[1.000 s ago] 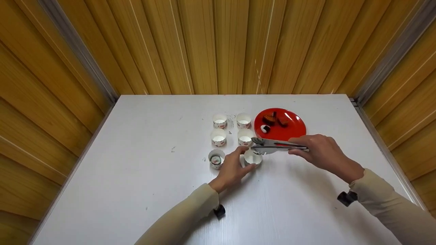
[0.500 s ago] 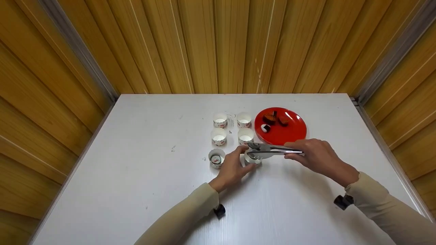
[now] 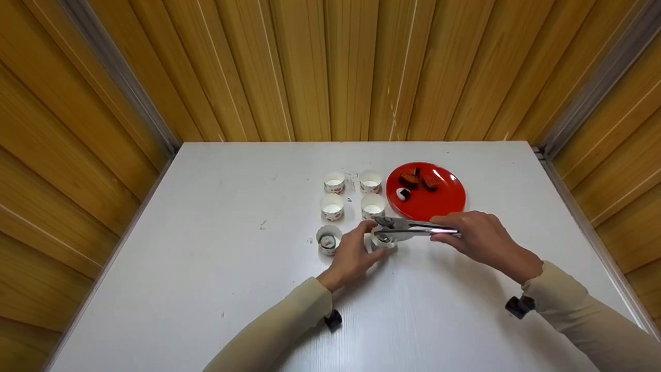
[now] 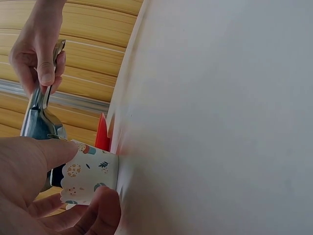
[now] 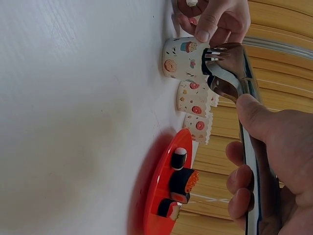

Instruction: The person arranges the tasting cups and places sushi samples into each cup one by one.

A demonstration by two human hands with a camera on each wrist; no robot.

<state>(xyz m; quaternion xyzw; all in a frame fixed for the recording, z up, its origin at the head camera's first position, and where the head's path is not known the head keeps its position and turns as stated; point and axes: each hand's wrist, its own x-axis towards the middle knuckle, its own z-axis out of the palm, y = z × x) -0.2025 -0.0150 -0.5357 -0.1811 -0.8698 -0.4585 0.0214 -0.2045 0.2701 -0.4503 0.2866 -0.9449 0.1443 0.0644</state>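
Note:
My left hand (image 3: 352, 258) holds a white patterned paper cup (image 4: 93, 171) between thumb and fingers. The cup stands upright on the table. Metal tongs (image 3: 415, 228) are gripped in my right hand (image 3: 477, 236), their tips at the cup's mouth. A dark, round sushi-like piece (image 4: 57, 175) sits between the tongs' ends, partly inside the cup; the cup wall and tongs hide much of it. Left of this cup is another paper cup (image 3: 334, 232) containing a sushi roll (image 3: 327, 242).
Two cups (image 3: 332, 208) (image 3: 373, 206) stand in the middle row, and two more (image 3: 334, 183) (image 3: 370, 183) behind them. A red plate (image 3: 448, 199) at the right bears several sushi pieces (image 3: 409, 179). Wood-look panels (image 3: 304, 72) rise behind the white table (image 3: 232, 206).
The tongs and right hand have moved left and slightly down, bringing the dark piece into the cup's mouth. Over the last half second they have barely moved. The left hand has stayed put.

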